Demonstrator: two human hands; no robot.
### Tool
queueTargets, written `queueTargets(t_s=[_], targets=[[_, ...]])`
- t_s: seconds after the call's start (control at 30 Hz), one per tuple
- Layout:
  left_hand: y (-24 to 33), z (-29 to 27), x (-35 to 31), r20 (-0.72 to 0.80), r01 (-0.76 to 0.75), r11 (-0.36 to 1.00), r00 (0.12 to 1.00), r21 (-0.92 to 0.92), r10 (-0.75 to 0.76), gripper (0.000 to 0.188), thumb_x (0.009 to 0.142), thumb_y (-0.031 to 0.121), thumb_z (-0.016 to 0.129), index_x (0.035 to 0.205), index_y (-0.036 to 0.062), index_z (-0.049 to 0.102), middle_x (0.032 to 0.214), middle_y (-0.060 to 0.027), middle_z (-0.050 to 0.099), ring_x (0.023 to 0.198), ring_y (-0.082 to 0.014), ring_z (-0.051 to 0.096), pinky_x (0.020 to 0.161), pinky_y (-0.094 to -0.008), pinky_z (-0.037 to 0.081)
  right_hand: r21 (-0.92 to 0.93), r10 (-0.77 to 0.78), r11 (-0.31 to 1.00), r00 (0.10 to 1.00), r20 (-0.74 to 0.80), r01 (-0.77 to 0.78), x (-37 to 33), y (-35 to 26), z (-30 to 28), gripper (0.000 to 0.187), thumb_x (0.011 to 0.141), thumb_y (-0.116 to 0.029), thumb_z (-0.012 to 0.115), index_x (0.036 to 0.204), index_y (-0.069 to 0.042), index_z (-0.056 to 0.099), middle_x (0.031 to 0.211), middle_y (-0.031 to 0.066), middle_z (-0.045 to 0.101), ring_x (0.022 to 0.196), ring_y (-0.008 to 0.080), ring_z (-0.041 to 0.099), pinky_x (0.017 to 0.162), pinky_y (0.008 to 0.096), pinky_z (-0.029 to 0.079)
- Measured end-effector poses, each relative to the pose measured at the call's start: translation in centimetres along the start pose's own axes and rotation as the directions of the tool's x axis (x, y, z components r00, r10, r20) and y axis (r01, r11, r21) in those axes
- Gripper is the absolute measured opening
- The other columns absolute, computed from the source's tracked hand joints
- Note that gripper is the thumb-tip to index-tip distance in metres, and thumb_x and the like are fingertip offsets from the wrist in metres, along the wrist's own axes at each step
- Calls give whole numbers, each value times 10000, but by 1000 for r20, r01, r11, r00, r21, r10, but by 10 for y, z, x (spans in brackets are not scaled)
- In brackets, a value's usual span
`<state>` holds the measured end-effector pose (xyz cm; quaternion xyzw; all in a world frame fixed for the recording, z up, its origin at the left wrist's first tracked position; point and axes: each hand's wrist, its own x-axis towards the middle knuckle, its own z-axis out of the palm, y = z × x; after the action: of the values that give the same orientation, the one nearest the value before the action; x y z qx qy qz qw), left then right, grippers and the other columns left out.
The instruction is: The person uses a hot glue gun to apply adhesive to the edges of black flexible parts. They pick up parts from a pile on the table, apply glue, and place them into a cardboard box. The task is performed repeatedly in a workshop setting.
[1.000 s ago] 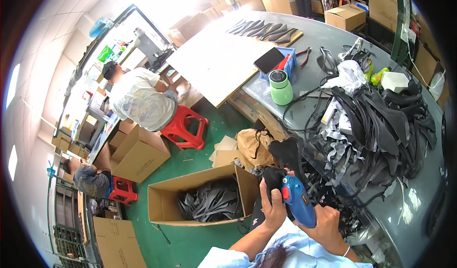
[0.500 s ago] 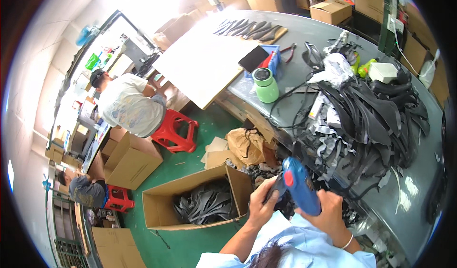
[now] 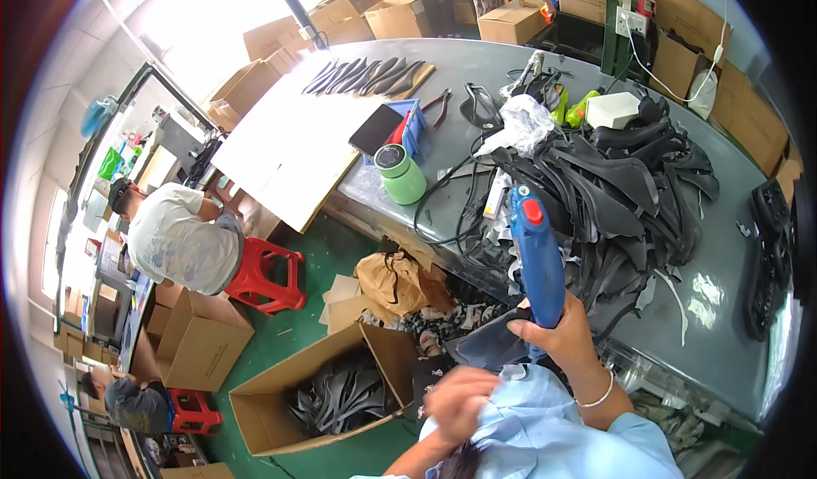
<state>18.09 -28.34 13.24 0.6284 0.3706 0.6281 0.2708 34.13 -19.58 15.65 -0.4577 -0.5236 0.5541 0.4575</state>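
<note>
My right hand [image 3: 557, 330] is wrapped round the grip of a blue handheld power tool [image 3: 538, 249] with a red button, its body pointing up and away from me. Beside my right thumb lies a dark curved strip-like piece [image 3: 485, 340]; whether the thumb pins it is unclear. My left hand [image 3: 462, 401] is smeared by motion in front of my blue clothing, so its fingers do not read. Just beyond the tool, a heap of black curved pieces [image 3: 617, 181] covers the grey table [image 3: 647, 317].
A cardboard box [image 3: 255, 415] holding black pieces stands on the floor at left. On the table are a green flask [image 3: 400, 175], a blue basket [image 3: 414, 126], pliers [image 3: 442, 107], cables and a white block [image 3: 611, 111]. Seated nearby is a person on a red stool [image 3: 277, 275].
The view has swung, shifting the scene leftward. The blue tool now stands more upright in my right hand. My left hand has dropped toward my body, away from the dark piece it held.
</note>
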Motion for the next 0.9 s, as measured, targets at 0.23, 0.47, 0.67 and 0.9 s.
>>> queueTargets(t_s=[0.23, 0.47, 0.67, 0.9], targets=[[-53, 45, -22, -79, 349, 712, 866, -610, -493, 388, 853, 366, 624, 972, 4, 552, 915, -83, 560, 866, -171, 546, 783, -308, 438, 259, 176, 937, 958, 229, -234, -5, -12, 7, 335, 637, -115, 812, 881, -29, 599, 772, 12, 606, 698, 89, 568, 644, 235, 463], [-34, 6, 26, -272, 120, 685, 858, -719, -436, 544, 912, 468, 504, 1165, -14, 504, 1097, -135, 561, 1043, -240, 548, 936, -373, 422, -365, -166, 907, 975, 148, 210, -14, 5, 14, 458, 611, -289, 844, 847, -11, 567, 644, 77, 617, 605, 194, 639, 559, 319, 489], [-21, -14, 48, -506, -148, 753, 819, -641, -270, 523, 934, 493, 441, 1192, 39, 475, 1231, -185, 515, 1177, -326, 498, 969, -394, 466, -572, -353, 678, 887, 297, 461, -44, 30, 23, 507, 588, -352, 836, 667, -58, 430, 537, 113, 489, 504, 320, 540, 489, 403, 407], [-24, -14, 45, -605, -242, 785, 770, -570, -203, 532, 913, 505, 485, 1215, 69, 433, 1245, -177, 500, 1180, -315, 491, 979, -384, 452, -538, -355, 668, 855, 378, 515, -53, 22, 26, 457, 594, -313, 825, 680, -53, 458, 552, 99, 505, 484, 282, 525, 487, 385, 397]])
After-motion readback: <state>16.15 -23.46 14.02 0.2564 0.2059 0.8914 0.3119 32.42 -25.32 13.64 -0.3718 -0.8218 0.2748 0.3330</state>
